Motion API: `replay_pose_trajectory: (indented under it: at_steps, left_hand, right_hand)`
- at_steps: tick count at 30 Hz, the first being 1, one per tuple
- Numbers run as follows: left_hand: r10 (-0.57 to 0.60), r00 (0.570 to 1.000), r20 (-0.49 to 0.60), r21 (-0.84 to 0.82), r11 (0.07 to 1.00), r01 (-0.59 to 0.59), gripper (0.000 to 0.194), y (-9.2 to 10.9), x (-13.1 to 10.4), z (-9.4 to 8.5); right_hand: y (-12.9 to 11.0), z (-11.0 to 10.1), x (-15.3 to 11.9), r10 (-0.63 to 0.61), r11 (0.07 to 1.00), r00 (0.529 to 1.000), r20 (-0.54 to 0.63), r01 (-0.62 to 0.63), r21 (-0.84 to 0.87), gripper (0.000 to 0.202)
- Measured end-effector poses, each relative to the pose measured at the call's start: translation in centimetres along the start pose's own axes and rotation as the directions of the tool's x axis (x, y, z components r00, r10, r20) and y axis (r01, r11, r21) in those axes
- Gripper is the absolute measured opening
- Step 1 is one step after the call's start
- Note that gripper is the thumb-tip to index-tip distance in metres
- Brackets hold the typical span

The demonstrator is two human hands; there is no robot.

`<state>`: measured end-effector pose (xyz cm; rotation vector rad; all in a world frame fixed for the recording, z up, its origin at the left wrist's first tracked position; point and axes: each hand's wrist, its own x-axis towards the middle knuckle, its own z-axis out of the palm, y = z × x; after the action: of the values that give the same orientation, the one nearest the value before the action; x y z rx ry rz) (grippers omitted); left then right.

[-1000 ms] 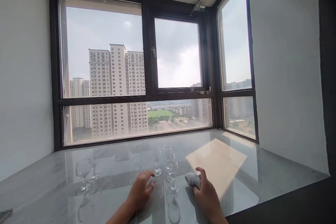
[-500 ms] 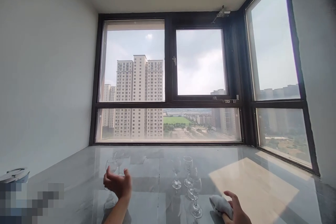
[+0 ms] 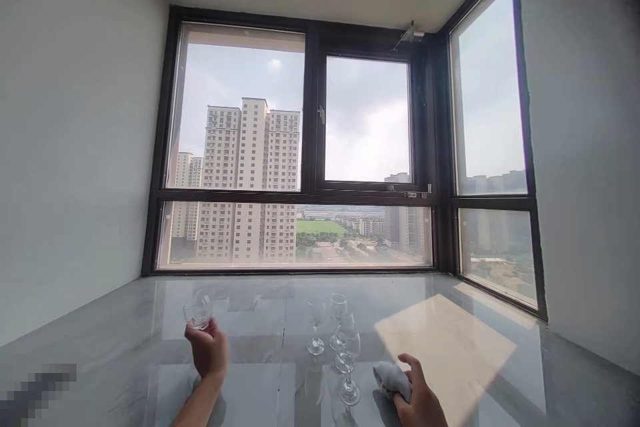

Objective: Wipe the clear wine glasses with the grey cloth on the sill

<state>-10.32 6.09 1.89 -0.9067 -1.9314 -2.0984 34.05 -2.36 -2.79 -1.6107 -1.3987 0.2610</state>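
Note:
In the head view my left hand (image 3: pixel 207 349) is closed around the lower part of a clear stemmed glass (image 3: pixel 197 312), at the left of the grey glossy surface. Part of another glass's rim seems to show behind it, though the outlines overlap. My right hand (image 3: pixel 419 395) grips a bunched light-grey cloth (image 3: pixel 392 380) at the lower right. Between the hands several clear stemmed glasses stand upright in a loose group, with one stemmed glass (image 3: pixel 349 373) nearest me and another stemmed glass (image 3: pixel 315 328) at the group's left.
The grey tiled surface (image 3: pixel 250 373) runs back to a dark-framed window (image 3: pixel 300 196). A bright sunlit patch (image 3: pixel 445 340) lies to the right of the glasses. Plain walls stand on both sides, the left wall (image 3: pixel 75 147) being close. A blurred-out area covers the lower left corner.
My left hand has gone from spread fingers beside the glass to a closed grip on it. My right hand keeps the cloth. The whole view has shifted and tilted slightly.

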Motion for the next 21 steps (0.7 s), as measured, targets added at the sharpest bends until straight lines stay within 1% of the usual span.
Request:
replay_pose_trajectory:
  at_steps: [1, 2, 3, 4, 5, 7, 8, 9, 10, 11, 12, 14, 15, 16, 17, 19, 21]
  left_hand:
    - [0.082, 0.993, 0.083, -0.044, 0.996, -0.079, 0.059, 0.5, -1.0, 0.0]
    - [0.188, 0.966, 0.176, -0.102, 0.980, -0.172, 0.056, 1.0, -2.1, 0.1]
    - [0.309, 0.912, 0.271, -0.169, 0.948, -0.271, 0.054, 1.5, -3.4, 0.1]
    - [0.427, 0.834, 0.351, -0.233, 0.902, -0.363, 0.052, 2.1, -4.8, 0.1]
    - [0.538, 0.744, 0.396, -0.295, 0.842, -0.452, 0.051, 2.6, -6.1, 0.1]
    - [0.722, 0.532, 0.443, -0.406, 0.691, -0.599, 0.050, 3.4, -8.3, 0.1]
    - [0.788, 0.425, 0.446, -0.451, 0.608, -0.654, 0.051, 3.8, -9.0, 0.1]
    - [0.834, 0.329, 0.442, -0.485, 0.531, -0.694, 0.051, 4.0, -9.4, 0.0]
    - [0.864, 0.258, 0.433, -0.505, 0.470, -0.724, 0.051, 4.2, -9.6, 0.0]
    - [0.881, 0.214, 0.421, -0.511, 0.426, -0.747, 0.052, 4.3, -9.6, -0.1]
    - [0.892, 0.192, 0.410, -0.509, 0.398, -0.763, 0.052, 4.4, -9.5, -0.1]
    - [0.903, 0.176, 0.392, -0.498, 0.370, -0.785, 0.051, 4.5, -9.1, -0.3]
    - [0.909, 0.164, 0.384, -0.497, 0.353, -0.793, 0.050, 4.6, -9.0, -0.4]
    - [0.916, 0.140, 0.375, -0.501, 0.328, -0.801, 0.048, 4.8, -9.0, -0.5]
    - [0.925, 0.105, 0.364, -0.507, 0.292, -0.811, 0.046, 5.0, -9.1, -0.7]
    - [0.939, 0.012, 0.345, -0.524, 0.203, -0.827, 0.039, 5.6, -9.6, -1.1]
    - [0.942, -0.090, 0.325, -0.553, 0.112, -0.826, 0.032, 6.4, -10.5, -1.4]
  right_hand:
    - [0.0, -0.1, 0.0, -0.004, 1.000, 1.000, 0.016, 0.004, 0.003, 0.054]
    - [-0.1, 0.0, 0.0, -0.010, 1.000, 1.000, 0.019, 0.009, 0.009, 0.054]
    - [-0.1, 0.0, -0.1, -0.016, 1.000, 1.000, 0.007, 0.016, 0.015, 0.053]
    - [-0.2, 0.1, -0.2, -0.023, 0.999, 1.000, -0.020, 0.023, 0.022, 0.052]
    - [-0.4, 0.2, -0.3, -0.027, 0.999, 0.998, -0.052, 0.029, 0.031, 0.051]
    - [-1.0, 0.2, -0.6, -0.035, 0.997, 0.991, -0.130, 0.044, 0.062, 0.049]
    - [-1.5, 0.1, -0.8, -0.046, 0.994, 0.985, -0.165, 0.062, 0.091, 0.047]
    - [-2.0, -0.2, -1.0, -0.063, 0.988, 0.979, -0.196, 0.089, 0.125, 0.046]
    - [-2.6, -0.5, -1.2, -0.084, 0.980, 0.970, -0.230, 0.122, 0.158, 0.044]
    - [-3.3, -0.8, -1.4, -0.106, 0.969, 0.958, -0.265, 0.159, 0.187, 0.043]
    - [-4.1, -1.3, -1.5, -0.131, 0.957, 0.946, -0.296, 0.198, 0.210, 0.042]
    - [-5.8, -2.0, -1.9, -0.187, 0.933, 0.927, -0.325, 0.271, 0.235, 0.042]
    - [-6.7, -2.3, -2.2, -0.233, 0.917, 0.921, -0.312, 0.315, 0.246, 0.044]
    - [-7.7, -2.5, -2.5, -0.291, 0.896, 0.914, -0.283, 0.364, 0.253, 0.048]
    - [-8.6, -2.5, -2.8, -0.357, 0.874, 0.902, -0.242, 0.414, 0.254, 0.053]
    - [-10.2, -2.4, -3.6, -0.496, 0.833, 0.862, -0.105, 0.506, 0.222, 0.061]
    - [-11.4, -1.8, -4.2, -0.589, 0.803, 0.805, 0.076, 0.573, 0.163, 0.070]
